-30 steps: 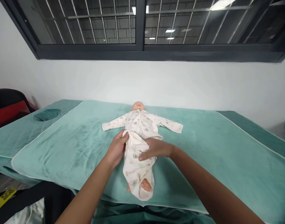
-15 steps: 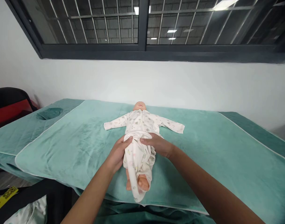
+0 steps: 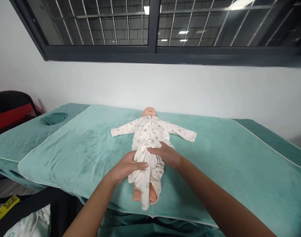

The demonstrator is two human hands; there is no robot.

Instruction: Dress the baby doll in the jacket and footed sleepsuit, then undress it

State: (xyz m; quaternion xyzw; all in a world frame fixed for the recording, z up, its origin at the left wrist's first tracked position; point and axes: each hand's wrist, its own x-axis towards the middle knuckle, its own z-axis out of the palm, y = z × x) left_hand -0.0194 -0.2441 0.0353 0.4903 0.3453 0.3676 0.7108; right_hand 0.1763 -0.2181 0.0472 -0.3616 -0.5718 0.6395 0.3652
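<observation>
A baby doll (image 3: 149,112) lies on its back on the green sheet, head toward the wall. It wears a white printed long-sleeved top (image 3: 150,130) with both sleeves spread out. White printed baby pants (image 3: 154,171) are bunched over its hips and legs, one leg of cloth hanging down between the bare feet. My left hand (image 3: 130,166) grips the pants on the left side, thumb across the cloth. With its thumb and fingers closed, my right hand (image 3: 166,154) holds the bunched waist part on the right.
The green sheet (image 3: 214,171) covers a massage bed with a face hole (image 3: 54,118) at the left. A black and red chair (image 3: 13,110) stands at far left. Lower left, a black bag or seat (image 3: 61,210) carries white printed cloth (image 3: 37,222) and a yellow tag (image 3: 4,209).
My left hand has slid down and inward along the pants, its thumb now over the cloth. The hanging pant leg has lifted a little. My right hand stays at the waist.
</observation>
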